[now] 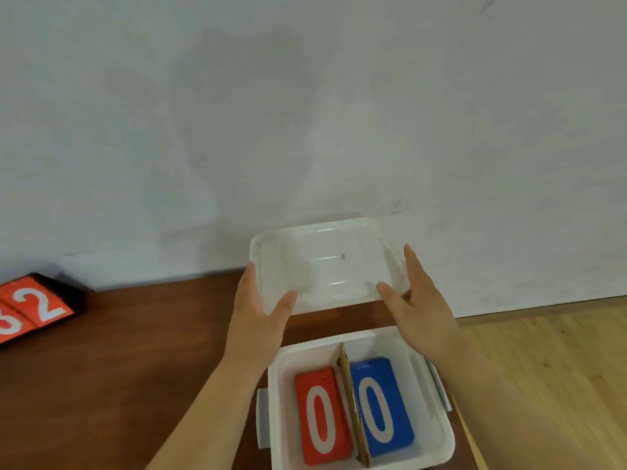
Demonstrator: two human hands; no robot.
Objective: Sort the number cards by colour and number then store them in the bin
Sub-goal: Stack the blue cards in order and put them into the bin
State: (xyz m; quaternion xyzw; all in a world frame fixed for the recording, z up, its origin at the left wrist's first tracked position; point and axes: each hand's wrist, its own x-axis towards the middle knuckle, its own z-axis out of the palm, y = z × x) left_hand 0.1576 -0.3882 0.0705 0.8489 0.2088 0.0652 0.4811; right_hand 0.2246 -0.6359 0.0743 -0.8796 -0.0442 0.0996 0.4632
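Hands are both on the clear plastic lid (325, 266), one per side, holding it up in the air just behind the white plastic bin (275, 401) and tipped so its underside faces the camera. The left hand (258, 320) pinches the lid's left edge, with the thumb on the near face and the fingers running up behind it. The right hand (417, 307) does the same on the right edge, thumb in front and fingers fairly straight along the side.

The bin sits open on the dark brown wooden table (135, 351), right at the table's near right corner, with grey side latches (261, 418) sticking out. A brown cardboard divider (353, 401) stands on edge down the middle. The red number card (320, 415) showing a white 0 lies flat in the left half, and the blue number card (380, 408), also a 0, lies in the right half.

Way off at the left edge, a black flip scoreboard (30, 310) shows red cards reading 3 and 2. There's a white wall (305, 113) behind and light wooden floor (559, 368) on the right.
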